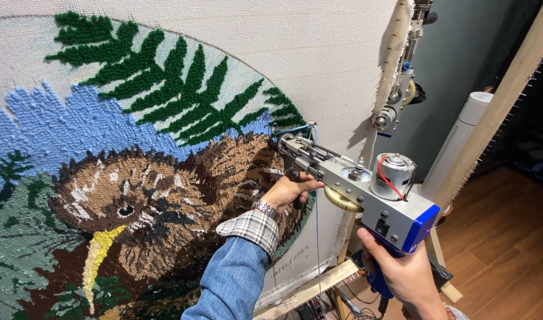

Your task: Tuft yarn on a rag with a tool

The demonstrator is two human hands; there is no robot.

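Pressing against the stretched backing cloth [319,53], a silver tufting gun [357,189] has its needle tip at the brown bird's back, just below the green fern. The person's right hand [402,269] is wrapped tight around the gun's blue rear grip, while the left hand [286,191] is closed on the black front handle beneath the gun. Right of the gun, a wooden frame rail [497,106] slants upward.

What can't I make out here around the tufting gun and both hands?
Head view:
- Tufting gun needle tip: hidden against the rug pile.
- Left hand fingers: wrapped behind the front handle.
- Right hand trigger finger: hidden by the blue grip.
- Yarn feed: too thin to trace.
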